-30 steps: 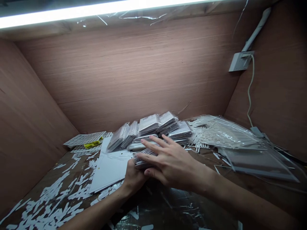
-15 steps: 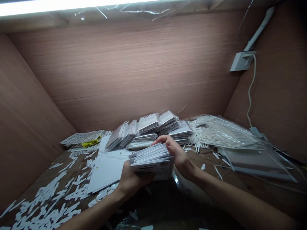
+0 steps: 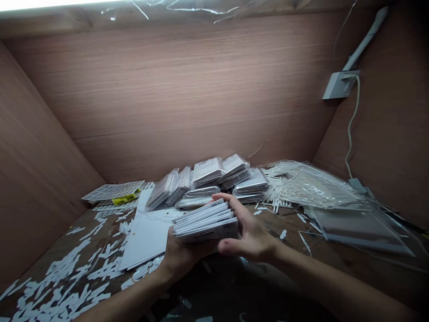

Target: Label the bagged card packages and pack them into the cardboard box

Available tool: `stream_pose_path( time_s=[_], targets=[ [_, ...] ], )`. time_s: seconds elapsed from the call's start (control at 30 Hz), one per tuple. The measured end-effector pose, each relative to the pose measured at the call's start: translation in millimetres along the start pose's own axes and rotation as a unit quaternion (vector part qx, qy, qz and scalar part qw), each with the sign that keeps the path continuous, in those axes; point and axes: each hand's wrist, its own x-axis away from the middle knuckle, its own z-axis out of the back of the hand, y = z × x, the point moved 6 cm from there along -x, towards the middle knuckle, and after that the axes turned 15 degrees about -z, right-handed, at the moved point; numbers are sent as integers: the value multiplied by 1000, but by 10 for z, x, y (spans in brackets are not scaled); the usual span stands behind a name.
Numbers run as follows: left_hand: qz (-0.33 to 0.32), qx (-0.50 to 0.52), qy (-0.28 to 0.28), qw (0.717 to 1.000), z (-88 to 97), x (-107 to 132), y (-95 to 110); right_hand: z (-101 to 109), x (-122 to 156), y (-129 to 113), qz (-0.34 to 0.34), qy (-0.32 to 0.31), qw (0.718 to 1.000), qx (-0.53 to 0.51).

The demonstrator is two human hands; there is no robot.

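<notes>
Between my hands is a stack of white cards (image 3: 204,222), printed on the front and slightly fanned along the top. My left hand (image 3: 182,250) is wrapped round its left side and underside. At the right end, my right hand (image 3: 250,232) cups the stack, thumb in front and fingers behind. Part of the right fingers is hidden by the cards. Just beyond lie several plastic-wrapped packs of cards (image 3: 208,171), some leaning and some piled. White sheets (image 3: 144,237) lie flat to the left of the stack.
White paper offcuts (image 3: 67,286) litter the left of the table. Sticker sheets (image 3: 112,192) with a yellow label (image 3: 125,198) lie at the back left. On the right are thin white sticks (image 3: 278,192) and clear plastic bags (image 3: 362,228). A cable (image 3: 350,129) hangs from a wall socket (image 3: 340,85).
My right thumb has come round to the front of the stack, and the right hand lies closer about its end. The cards have tipped flatter and shifted slightly left.
</notes>
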Motion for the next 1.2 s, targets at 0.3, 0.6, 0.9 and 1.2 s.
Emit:
stream_pose_path(
  time_s=[0.3,0.6,0.9,1.2],
  targets=[
    [-75,-47,-87,992,9,-26,128,-31,46,100,32,46,995,78],
    [-64,-38,-89,993,30,18,-13,5,0,331,-54,57,997,10],
    [-57,-29,-110,992,82,-142,240,165,-23,-156,26,15,992,124],
    [-6,-15,-105,994,-4,-44,66,238,-103,174,-88,57,994,-21]
  ],
)
